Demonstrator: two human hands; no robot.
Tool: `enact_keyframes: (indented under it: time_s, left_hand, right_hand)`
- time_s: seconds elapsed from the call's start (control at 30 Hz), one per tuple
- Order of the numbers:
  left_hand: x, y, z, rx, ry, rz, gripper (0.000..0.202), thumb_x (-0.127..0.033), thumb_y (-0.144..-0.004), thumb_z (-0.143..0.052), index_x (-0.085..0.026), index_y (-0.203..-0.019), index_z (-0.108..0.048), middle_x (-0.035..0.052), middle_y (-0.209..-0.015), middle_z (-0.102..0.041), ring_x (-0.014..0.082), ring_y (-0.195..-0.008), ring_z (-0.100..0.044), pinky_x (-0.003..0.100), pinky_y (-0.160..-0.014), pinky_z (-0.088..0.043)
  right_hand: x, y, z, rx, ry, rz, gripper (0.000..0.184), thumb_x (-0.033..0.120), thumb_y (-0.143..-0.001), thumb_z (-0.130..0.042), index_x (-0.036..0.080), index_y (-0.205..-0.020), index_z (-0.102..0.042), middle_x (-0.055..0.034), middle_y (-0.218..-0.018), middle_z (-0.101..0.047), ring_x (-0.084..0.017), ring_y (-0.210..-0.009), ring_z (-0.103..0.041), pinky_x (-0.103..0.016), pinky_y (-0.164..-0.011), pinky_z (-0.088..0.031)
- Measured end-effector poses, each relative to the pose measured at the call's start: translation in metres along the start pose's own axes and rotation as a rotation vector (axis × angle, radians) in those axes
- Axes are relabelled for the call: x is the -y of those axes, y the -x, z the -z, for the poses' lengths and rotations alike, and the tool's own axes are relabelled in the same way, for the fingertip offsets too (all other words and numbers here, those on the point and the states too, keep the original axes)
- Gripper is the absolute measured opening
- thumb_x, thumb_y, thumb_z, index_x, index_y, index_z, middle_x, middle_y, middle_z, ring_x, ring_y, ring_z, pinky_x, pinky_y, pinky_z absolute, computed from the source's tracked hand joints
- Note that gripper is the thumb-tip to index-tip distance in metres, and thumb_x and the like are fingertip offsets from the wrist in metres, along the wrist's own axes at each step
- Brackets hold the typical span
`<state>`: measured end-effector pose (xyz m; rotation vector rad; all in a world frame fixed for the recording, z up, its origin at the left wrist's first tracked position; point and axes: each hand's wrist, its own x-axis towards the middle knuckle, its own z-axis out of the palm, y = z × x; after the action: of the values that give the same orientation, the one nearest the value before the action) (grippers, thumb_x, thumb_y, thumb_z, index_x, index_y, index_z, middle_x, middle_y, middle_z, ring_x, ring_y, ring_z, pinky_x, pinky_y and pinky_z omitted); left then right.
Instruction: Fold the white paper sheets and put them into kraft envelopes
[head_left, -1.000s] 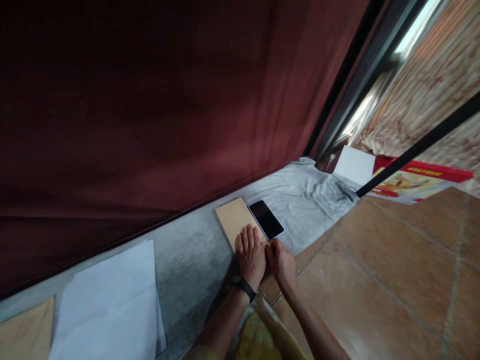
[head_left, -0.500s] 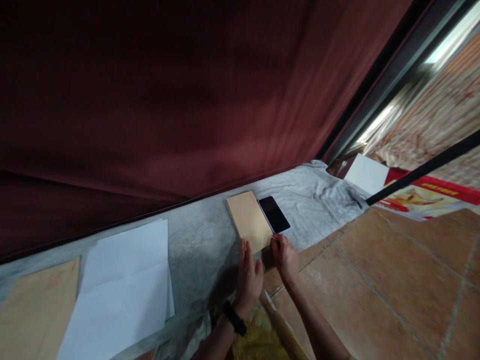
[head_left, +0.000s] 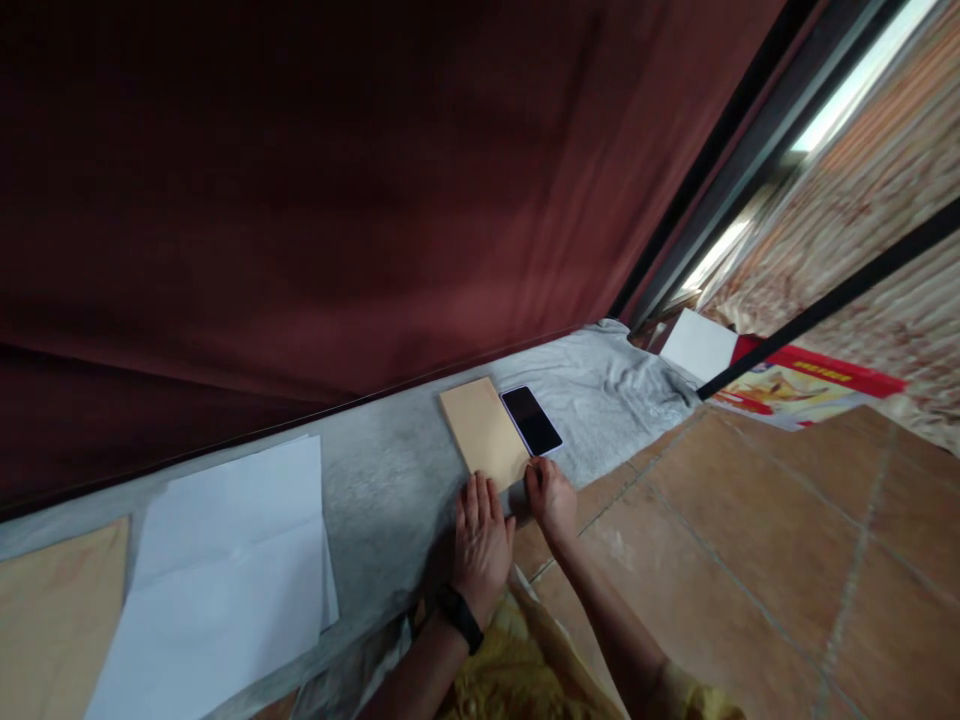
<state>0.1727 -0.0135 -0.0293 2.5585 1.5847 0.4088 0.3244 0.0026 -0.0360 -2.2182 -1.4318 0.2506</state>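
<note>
A tan envelope-like piece of kraft paper (head_left: 486, 425) lies on the grey cloth in front of me. My left hand (head_left: 481, 535), with a dark band on its wrist, rests flat on its near edge, fingers stretched out. At the near right corner, my right hand (head_left: 553, 498) has its fingers closed in a pinch on the paper. Just right of the paper lies a phone (head_left: 532, 420) with a dark screen and a pale case, close to the right fingertips. Whether the paper is one layer or several, I cannot tell.
White sheets (head_left: 225, 560) and a larger tan paper (head_left: 60, 610) lie on the left of the grey cloth (head_left: 382, 480). A dark red curtain (head_left: 375, 220) hangs behind. On the right are a dark pole (head_left: 825, 300), a red-and-yellow printed box (head_left: 802, 385) and floor tiles (head_left: 720, 520).
My left hand has turned from its edge to lie flatter, fingers spread over the paper's near edge. My right hand stays at the corner. The whole view has shifted slightly.
</note>
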Motion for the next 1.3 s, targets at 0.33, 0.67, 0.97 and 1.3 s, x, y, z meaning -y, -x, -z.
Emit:
enact_keyframes:
  time_s: [0.33, 0.67, 0.97, 1.3]
  left_hand:
    - [0.002, -0.011, 0.006, 0.08, -0.094, -0.176, 0.055, -0.019, -0.095, -0.041, -0.006, -0.148, -0.045, 0.0179, -0.156, -0.044, 0.0299, -0.147, -0.037, 0.048, -0.118, -0.037]
    - [0.002, -0.013, 0.012, 0.099, -0.13, -0.216, 0.055, -0.02, -0.096, -0.043, -0.006, -0.149, -0.044, 0.0185, -0.156, -0.044, 0.0309, -0.147, -0.037, 0.049, -0.117, -0.037]
    - [0.004, -0.017, 0.013, 0.102, -0.103, -0.236, 0.053, -0.022, -0.096, -0.046, -0.011, -0.147, -0.046, 0.0176, -0.156, -0.044, 0.0323, -0.146, -0.038, 0.051, -0.116, -0.038]
    - [0.0, -0.017, 0.012, 0.116, -0.129, -0.225, 0.053, -0.02, -0.094, -0.046, -0.011, -0.147, -0.047, 0.0196, -0.155, -0.046, 0.0322, -0.145, -0.04, 0.052, -0.116, -0.036]
  right_hand:
    - [0.006, 0.002, 0.001, -0.04, 0.028, 0.005, 0.028, 0.024, -0.104, -0.042, 0.016, -0.116, -0.066, -0.0087, -0.106, -0.071, -0.019, -0.093, -0.066, -0.028, -0.083, -0.045]
    - [-0.005, 0.034, -0.001, -0.099, 0.06, 0.27, 0.041, 0.02, -0.102, -0.047, 0.019, -0.142, -0.055, -0.0134, -0.125, -0.063, -0.026, -0.111, -0.057, -0.039, -0.093, -0.046]
    - [-0.007, 0.036, -0.006, -0.059, 0.084, 0.274, 0.045, 0.023, -0.102, -0.047, 0.017, -0.147, -0.049, -0.0141, -0.141, -0.056, -0.029, -0.119, -0.05, -0.043, -0.096, -0.043]
    - [-0.004, 0.037, -0.004, -0.075, 0.105, 0.271, 0.043, 0.021, -0.101, -0.047, 0.017, -0.143, -0.053, -0.0131, -0.137, -0.06, -0.028, -0.116, -0.052, -0.042, -0.095, -0.042]
